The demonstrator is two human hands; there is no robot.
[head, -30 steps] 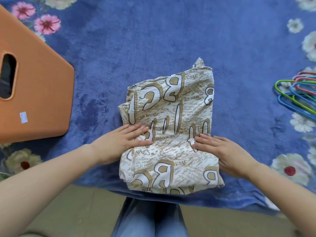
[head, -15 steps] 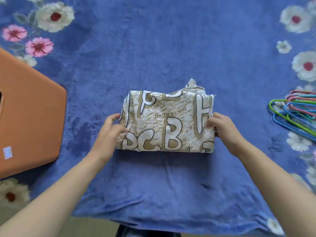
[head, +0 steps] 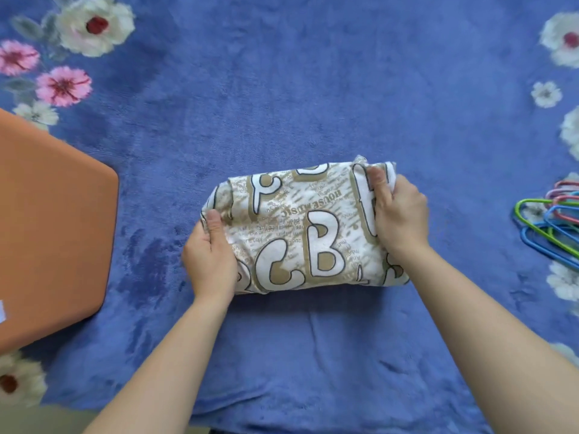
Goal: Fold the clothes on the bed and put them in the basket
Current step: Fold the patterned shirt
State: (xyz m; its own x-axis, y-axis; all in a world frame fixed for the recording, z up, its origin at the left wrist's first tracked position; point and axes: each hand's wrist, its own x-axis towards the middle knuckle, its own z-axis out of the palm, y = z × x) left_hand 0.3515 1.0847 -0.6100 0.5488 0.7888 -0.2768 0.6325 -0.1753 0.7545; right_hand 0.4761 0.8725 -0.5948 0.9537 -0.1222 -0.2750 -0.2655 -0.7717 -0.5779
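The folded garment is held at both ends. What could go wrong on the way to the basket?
1. The left hand and right hand grip only the ends of the folded garment, so its middle may sag and the fold may open when lifted.
2. A loose corner sticks out at the far edge near the right hand; it may slip out.

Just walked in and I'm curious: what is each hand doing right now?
Left hand: grips the left end of the folded beige-and-white letter-printed garment.
Right hand: grips its right end.
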